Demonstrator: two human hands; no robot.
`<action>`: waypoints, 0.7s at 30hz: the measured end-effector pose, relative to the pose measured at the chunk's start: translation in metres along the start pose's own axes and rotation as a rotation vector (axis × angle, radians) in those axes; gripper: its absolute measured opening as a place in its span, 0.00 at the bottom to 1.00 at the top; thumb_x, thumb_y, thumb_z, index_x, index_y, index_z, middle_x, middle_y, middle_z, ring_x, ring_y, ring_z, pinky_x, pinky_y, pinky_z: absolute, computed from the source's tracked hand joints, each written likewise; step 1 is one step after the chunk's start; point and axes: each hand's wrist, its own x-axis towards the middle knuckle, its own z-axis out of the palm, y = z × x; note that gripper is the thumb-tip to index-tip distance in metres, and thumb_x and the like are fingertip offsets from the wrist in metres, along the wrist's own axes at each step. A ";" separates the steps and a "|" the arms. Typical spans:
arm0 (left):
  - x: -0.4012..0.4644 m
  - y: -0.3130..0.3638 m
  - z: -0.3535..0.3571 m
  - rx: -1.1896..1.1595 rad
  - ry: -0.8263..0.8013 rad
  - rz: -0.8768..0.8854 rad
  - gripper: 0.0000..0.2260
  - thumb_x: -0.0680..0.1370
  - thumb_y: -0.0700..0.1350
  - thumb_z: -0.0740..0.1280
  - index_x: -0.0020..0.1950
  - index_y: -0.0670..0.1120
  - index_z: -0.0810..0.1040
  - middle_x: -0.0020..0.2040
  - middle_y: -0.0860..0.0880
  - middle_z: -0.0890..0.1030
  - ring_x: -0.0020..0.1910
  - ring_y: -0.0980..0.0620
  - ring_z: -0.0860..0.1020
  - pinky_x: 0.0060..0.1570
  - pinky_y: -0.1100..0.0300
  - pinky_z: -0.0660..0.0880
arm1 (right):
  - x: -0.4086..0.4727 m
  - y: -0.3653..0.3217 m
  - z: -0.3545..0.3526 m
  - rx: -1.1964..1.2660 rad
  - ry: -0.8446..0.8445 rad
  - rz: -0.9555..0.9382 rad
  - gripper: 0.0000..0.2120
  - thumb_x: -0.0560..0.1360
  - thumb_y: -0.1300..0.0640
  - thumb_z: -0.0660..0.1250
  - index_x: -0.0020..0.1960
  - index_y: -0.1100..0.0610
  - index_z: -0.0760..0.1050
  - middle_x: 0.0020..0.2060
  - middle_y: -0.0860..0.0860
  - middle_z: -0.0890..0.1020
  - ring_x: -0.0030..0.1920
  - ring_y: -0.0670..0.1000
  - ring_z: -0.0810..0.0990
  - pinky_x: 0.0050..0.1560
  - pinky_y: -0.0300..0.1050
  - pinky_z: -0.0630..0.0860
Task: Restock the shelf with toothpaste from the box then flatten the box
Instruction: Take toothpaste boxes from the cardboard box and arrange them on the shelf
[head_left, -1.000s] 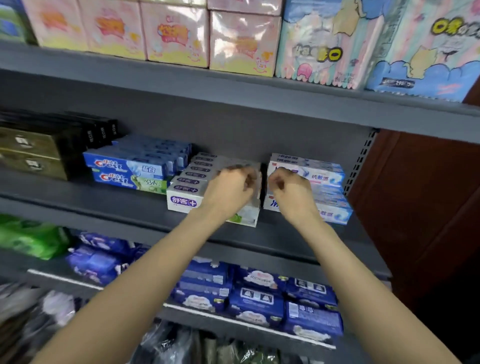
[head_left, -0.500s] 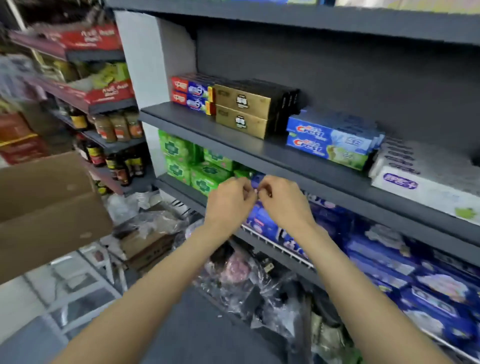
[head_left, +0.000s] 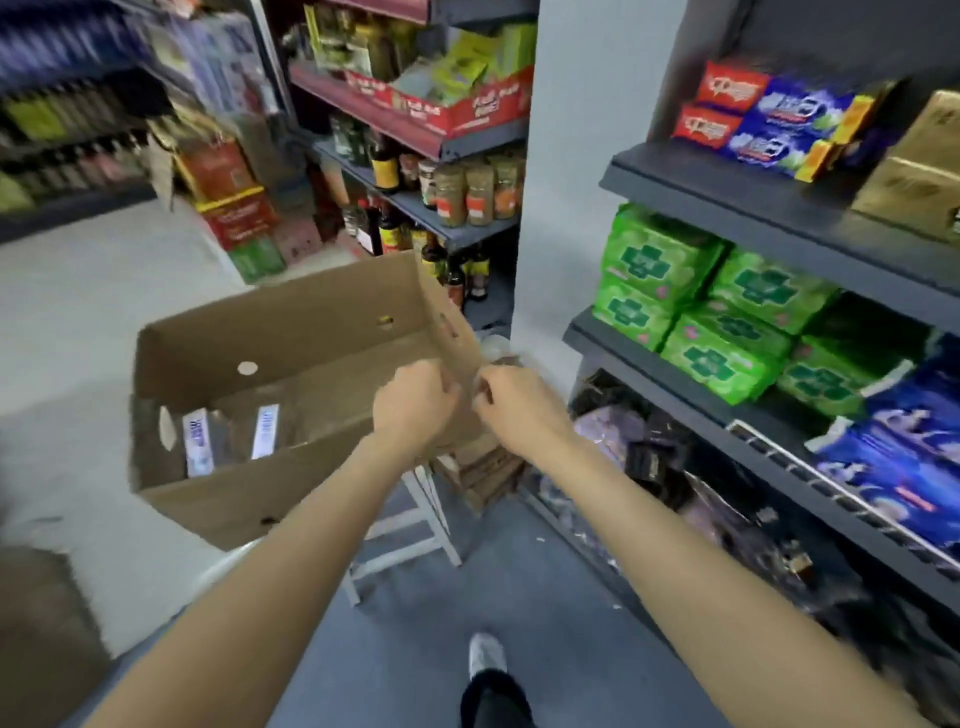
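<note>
An open cardboard box (head_left: 291, 332) sits tilted on a white stool (head_left: 410, 525) to my left. A few toothpaste cartons (head_left: 197, 441) lie on its bottom at the left end. My left hand (head_left: 413, 400) and my right hand (head_left: 519, 410) hover close together in front of the box's right end, fingers curled in and thumbs against fingertips. I see nothing definite held between them. Red and blue toothpaste boxes (head_left: 779, 119) are stacked on the grey shelf (head_left: 727, 208) at the upper right.
Green packs (head_left: 717, 312) and blue packs (head_left: 914, 452) fill the lower shelves on the right. Bottles and jars (head_left: 467, 197) line the racks behind the box. Bagged goods (head_left: 649, 467) lie at the shelf foot. My shoe (head_left: 485, 654) stands on the grey floor.
My view has swung left and down from the toothpaste shelf to the box on the stool. Both hands have stayed close together, fingers curled, and moved from the shelf to the box.
</note>
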 end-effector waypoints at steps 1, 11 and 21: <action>0.016 -0.020 -0.005 0.002 -0.016 -0.042 0.12 0.79 0.48 0.59 0.54 0.43 0.77 0.54 0.41 0.80 0.54 0.39 0.77 0.51 0.52 0.73 | 0.020 -0.016 0.013 0.011 -0.020 -0.013 0.08 0.77 0.57 0.58 0.49 0.58 0.75 0.47 0.56 0.80 0.47 0.58 0.79 0.37 0.46 0.70; 0.134 -0.230 -0.023 0.164 -0.273 -0.312 0.17 0.77 0.47 0.61 0.65 0.43 0.71 0.64 0.42 0.74 0.64 0.40 0.72 0.60 0.50 0.70 | 0.164 -0.140 0.155 0.181 -0.310 0.087 0.12 0.76 0.63 0.59 0.57 0.63 0.75 0.56 0.62 0.78 0.57 0.61 0.76 0.52 0.48 0.73; 0.191 -0.363 -0.038 0.565 -0.642 -0.113 0.22 0.79 0.45 0.59 0.72 0.39 0.62 0.70 0.37 0.64 0.69 0.39 0.64 0.66 0.50 0.64 | 0.207 -0.200 0.281 0.267 -0.534 0.403 0.29 0.76 0.56 0.64 0.75 0.52 0.59 0.66 0.58 0.74 0.64 0.59 0.74 0.62 0.48 0.72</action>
